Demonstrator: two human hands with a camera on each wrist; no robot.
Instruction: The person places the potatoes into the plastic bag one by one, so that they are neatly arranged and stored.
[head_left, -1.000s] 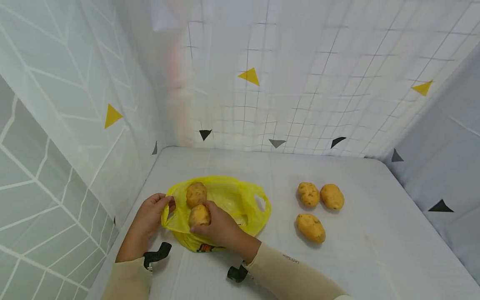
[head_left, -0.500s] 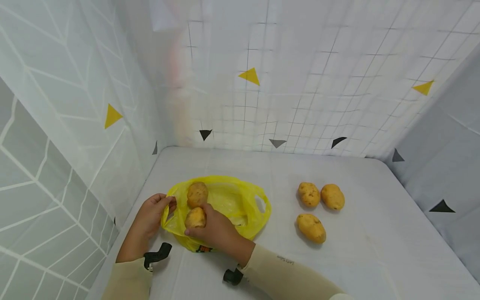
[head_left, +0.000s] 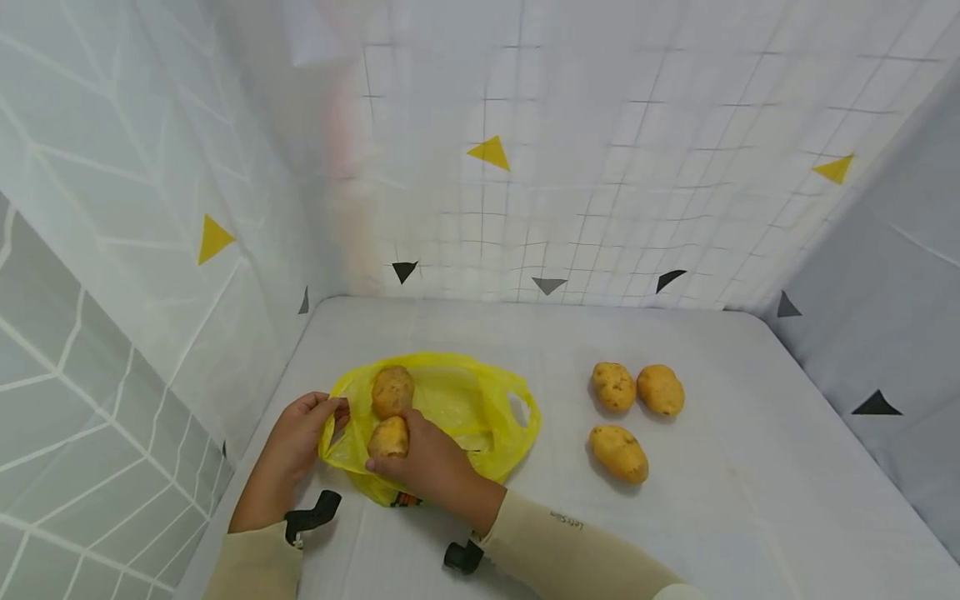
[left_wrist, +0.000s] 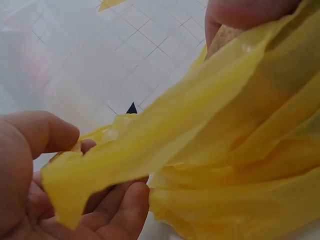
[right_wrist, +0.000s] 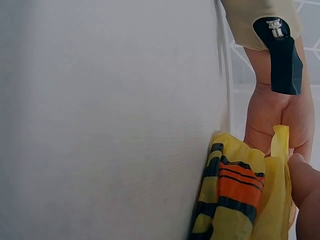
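A yellow plastic bag (head_left: 457, 392) lies spread on the table with its mouth facing up. My left hand (head_left: 298, 433) pinches the bag's left edge between thumb and fingers, as the left wrist view also shows. Over the left part of the bag's mouth, my right hand (head_left: 431, 462) grips a potato (head_left: 389, 437) between thumb and fingers. Just behind it, a second potato (head_left: 392, 392) lies in the bag. In the right wrist view, the bag's printed side (right_wrist: 237, 185) shows orange and black, with the right thumb (right_wrist: 306, 187) beside its edge.
Three more potatoes lie to the right: two side by side, a left one (head_left: 613, 387) and a right one (head_left: 661, 390), with one nearer (head_left: 618, 454). A white cloth covers the table (head_left: 712, 500). Patterned curtains stand behind and at the sides.
My right hand has moved slightly left and down with the potato. The left hand keeps its hold on the bag's edge. The head view has shifted a little.
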